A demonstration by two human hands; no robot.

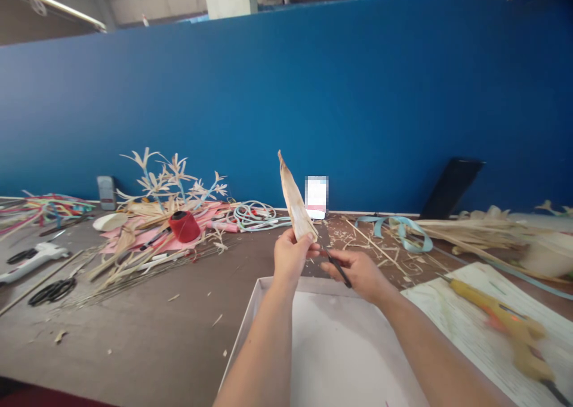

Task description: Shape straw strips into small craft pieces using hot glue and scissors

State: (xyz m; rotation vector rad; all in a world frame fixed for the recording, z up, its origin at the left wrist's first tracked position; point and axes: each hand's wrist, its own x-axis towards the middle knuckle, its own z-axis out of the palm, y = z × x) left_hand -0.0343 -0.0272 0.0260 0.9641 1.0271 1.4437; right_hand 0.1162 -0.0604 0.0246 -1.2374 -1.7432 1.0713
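A dried corn husk (pixel 294 201), pale and pointed, stands tilted upward with its brownish tip at the top. My left hand (pixel 289 255) pinches it near the wide lower end, thumb across the front. Close beside, my right hand (pixel 358 273) is closed around dark scissors (pixel 339 267), seen nearly edge-on. Their front end is by the husk's lower edge; I cannot tell whether they touch it. Both hands are above the far edge of a shallow white box (pixel 340 335).
Left lie a red thread spool (pixel 184 226), husk flowers (pixel 156 183), black scissors (pixel 54 290) and a white glue gun (pixel 36 262). A yellow glue gun (pixel 501 314) rests on paper (pixel 461 281) at right. Behind are blue ribbon (pixel 414 240), a phone (pixel 317 195) and a blue partition (pixel 286 96).
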